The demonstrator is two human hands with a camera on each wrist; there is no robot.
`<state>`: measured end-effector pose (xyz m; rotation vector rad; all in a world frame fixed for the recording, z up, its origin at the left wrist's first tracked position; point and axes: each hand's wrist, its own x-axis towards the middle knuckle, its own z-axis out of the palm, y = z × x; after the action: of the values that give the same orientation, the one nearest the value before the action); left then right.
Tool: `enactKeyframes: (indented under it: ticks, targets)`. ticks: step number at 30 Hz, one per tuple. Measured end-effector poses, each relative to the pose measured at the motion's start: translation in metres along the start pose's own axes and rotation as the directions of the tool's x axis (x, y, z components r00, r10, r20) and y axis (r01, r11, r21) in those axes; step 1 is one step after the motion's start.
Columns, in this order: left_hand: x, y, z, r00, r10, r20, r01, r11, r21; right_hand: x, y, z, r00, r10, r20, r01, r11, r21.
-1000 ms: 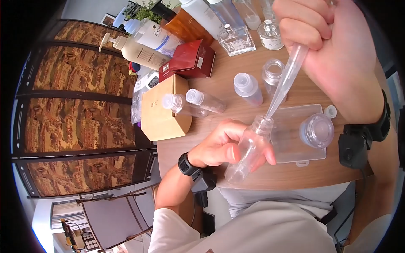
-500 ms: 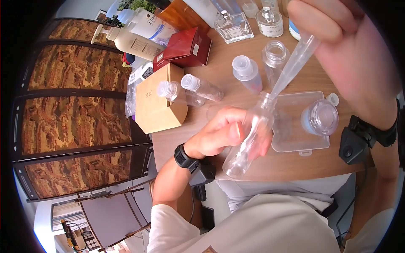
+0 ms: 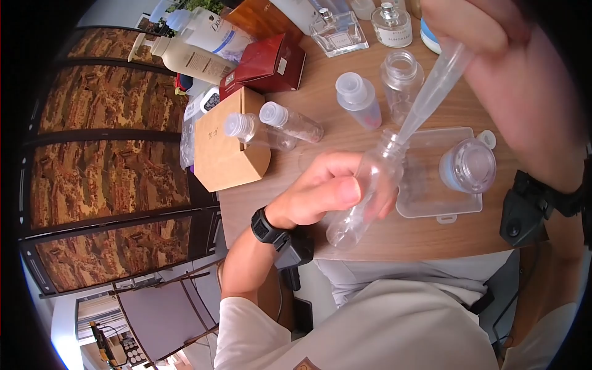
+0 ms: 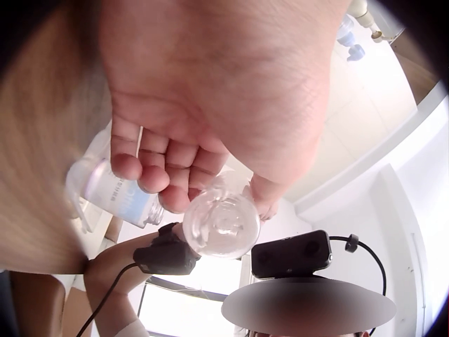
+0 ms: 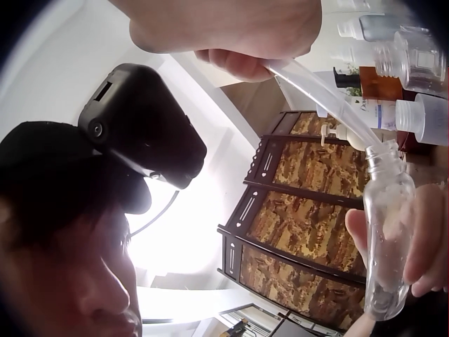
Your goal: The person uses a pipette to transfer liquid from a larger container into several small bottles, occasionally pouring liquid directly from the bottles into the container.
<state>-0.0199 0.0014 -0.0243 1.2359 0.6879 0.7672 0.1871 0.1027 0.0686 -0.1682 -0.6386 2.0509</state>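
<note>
My left hand (image 3: 324, 194) grips a clear plastic bottle (image 3: 375, 179) round its body, thumb in front, tilted with its open neck up and to the right. In the left wrist view the round base of the bottle (image 4: 221, 225) faces the camera. My right hand (image 3: 493, 55), high at the right, pinches the upper part of a translucent plastic dropper (image 3: 431, 95). The dropper slants down, its tip at the bottle's mouth. From the right wrist view, the dropper (image 5: 330, 102) bows slightly and its lower end enters the neck. The dropper's top is hidden in my fingers.
Near the right hand's forearm lie a flat clear case (image 3: 425, 206), a lidded jar (image 3: 467, 166) and a small cap (image 3: 487, 139). An open bottle (image 3: 402, 77) and a capped bottle (image 3: 357, 102) stand beyond. Left are two small bottles, a cardboard box (image 3: 216, 157) and a red box (image 3: 265, 65).
The head view has shifted, so the table things sit higher in it. My right hand has moved right and looks larger; the dropper's tip stays at the bottle's mouth. Both grips hold.
</note>
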Motion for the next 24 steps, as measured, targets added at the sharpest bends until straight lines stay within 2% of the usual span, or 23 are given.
enactKeyframes:
  ticks: [10, 12, 19, 21, 24]
  targets:
    - [0.002, 0.002, -0.001, 0.999, -0.035, -0.005, 0.035, 0.999, -0.027, -0.004, 0.002, 0.000, 1.000, 0.016, -0.002, -0.016, 1.000, -0.008]
    - [0.002, 0.001, 0.000, 1.000, 0.015, -0.026, -0.015, 0.999, 0.030, -0.006, 0.002, 0.001, 1.000, 0.015, -0.002, -0.015, 1.000, -0.012]
    - [0.003, 0.002, -0.003, 0.998, -0.021, -0.053, 0.023, 0.999, 0.036, -0.006, 0.004, 0.001, 1.000, 0.022, -0.007, -0.023, 1.000, -0.018]
    - [0.002, -0.002, -0.013, 0.990, 0.066, 0.122, -0.057, 0.996, -0.075, -0.006, 0.004, 0.001, 1.000, 0.024, -0.008, -0.024, 1.000, -0.019]
    - [0.003, -0.003, -0.012, 0.990, 0.065, 0.121, -0.053, 0.994, -0.098, -0.007, 0.003, 0.002, 1.000, 0.025, -0.005, -0.025, 1.000, -0.018]
